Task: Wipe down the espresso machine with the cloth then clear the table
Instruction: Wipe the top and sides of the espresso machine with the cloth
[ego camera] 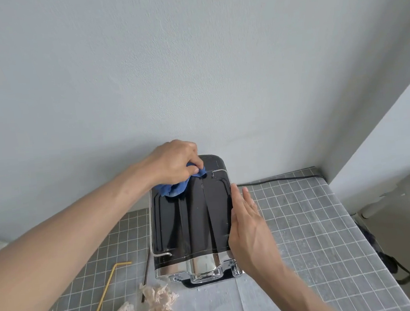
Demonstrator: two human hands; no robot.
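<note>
Head view, looking down; espresso machine (193,222) stands on the grid-patterned surface (308,233), its back close to the grey wall (189,68); glossy black top, chrome front edge nearest the camera; thin wire rail runs round the top

Left hand (174,165) clenched round the blue cloth (174,187), fingers curled over it, cloth bunched and pressed on the far-left corner of the machine's top; part of the cloth spills out below the palm onto the black panel

Right hand (249,229) released, fingers straight and together, palm flat against the machine's right side at the top edge; grasps nothing

Machine lies between the two hands: left one on top at the back, right one along the flank nearer the front

On the surface left of and in front of the machine: a yellow bent straw (107,292), a dark thin stick (147,275) just beside the machine's left side, two crumpled tissues (161,304), one touching the stick's near end; black cable (282,179) runs along the wall behind the machine to the right
</note>
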